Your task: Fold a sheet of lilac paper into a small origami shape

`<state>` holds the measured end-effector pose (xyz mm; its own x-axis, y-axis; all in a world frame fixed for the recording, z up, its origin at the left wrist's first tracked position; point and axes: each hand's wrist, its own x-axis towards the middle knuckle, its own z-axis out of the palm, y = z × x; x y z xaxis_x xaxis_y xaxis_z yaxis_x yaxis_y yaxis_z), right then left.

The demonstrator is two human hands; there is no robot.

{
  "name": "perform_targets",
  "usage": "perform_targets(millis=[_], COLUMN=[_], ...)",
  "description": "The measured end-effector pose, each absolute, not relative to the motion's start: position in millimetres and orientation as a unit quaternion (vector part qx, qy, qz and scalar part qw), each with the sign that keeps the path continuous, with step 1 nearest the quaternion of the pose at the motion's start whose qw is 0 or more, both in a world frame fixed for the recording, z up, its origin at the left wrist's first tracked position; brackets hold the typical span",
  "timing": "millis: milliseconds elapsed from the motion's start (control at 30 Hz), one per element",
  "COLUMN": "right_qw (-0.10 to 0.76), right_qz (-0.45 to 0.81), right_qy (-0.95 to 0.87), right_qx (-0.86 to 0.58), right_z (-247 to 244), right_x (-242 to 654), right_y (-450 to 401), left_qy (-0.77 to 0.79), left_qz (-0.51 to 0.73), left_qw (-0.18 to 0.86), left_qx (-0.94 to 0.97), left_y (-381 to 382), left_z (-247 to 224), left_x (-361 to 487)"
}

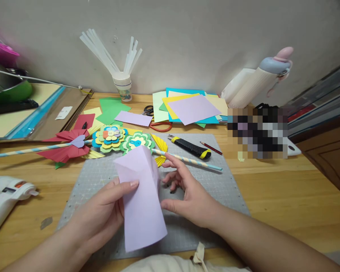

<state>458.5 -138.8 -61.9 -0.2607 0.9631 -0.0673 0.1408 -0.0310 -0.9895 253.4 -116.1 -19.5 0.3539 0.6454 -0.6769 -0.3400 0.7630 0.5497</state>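
Observation:
A folded sheet of lilac paper [144, 206] is pinched in my left hand [109, 204], thumb on its face and fingers behind. Its upper part is creased and bends away to the right. Just right of the paper, my right hand [184, 189] has its fingers apart and appears to hold nothing. Below both hands lies a grey cutting mat [212, 223]. Beyond the paper are layered paper flowers [110, 138] and a spiral-striped paper stick [198, 162] with a yellow pleated fan [160, 149]. A utility knife [189, 146] rests on the mat's far part.
A white glue gun [11, 194] lies at the left. Red-handled scissors [161, 126], a pencil [211, 147] and stacked coloured paper [194, 107] are toward the back. Glue sticks [100, 53] stand in paper cups [123, 88]. A bottle [260, 79] leans at the right.

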Motion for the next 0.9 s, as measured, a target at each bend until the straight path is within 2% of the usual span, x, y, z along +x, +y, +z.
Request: perform_targets(millis=[133, 300, 467, 633, 900], right_qw=[0.415, 0.479, 0.430, 0.426, 0.391], right_qz=[0.462, 0.500, 0.479, 0.473, 0.438], right_qy=[-0.611, -0.576, -0.620, -0.640, -0.675], right_qx=[-0.490, -0.434, -0.449, -0.431, -0.447], right_z=[-62.1, -57.7, -60.1, -60.9, -51.1], right_x=[455.5, 452.2, 451.8, 453.5, 460.8], right_y=[-142.2, -153.7, -157.6, -152.2, -146.3], left_qy=[0.473, 0.423, 0.375, 0.343, 0.405], left_qz=[0.277, 0.319, 0.336, 0.316, 0.382], left_qw=[0.828, 0.839, 0.854, 0.870, 0.785], left_qx=[0.115, 0.124, 0.132, 0.159, 0.271], left_y=[-120.3, -125.4, -132.6, -136.5, -123.3], left_z=[-18.0, -21.6, -29.9, -27.8, -17.1], left_x=[251.1, 253.6, 258.8, 258.0, 232.1])
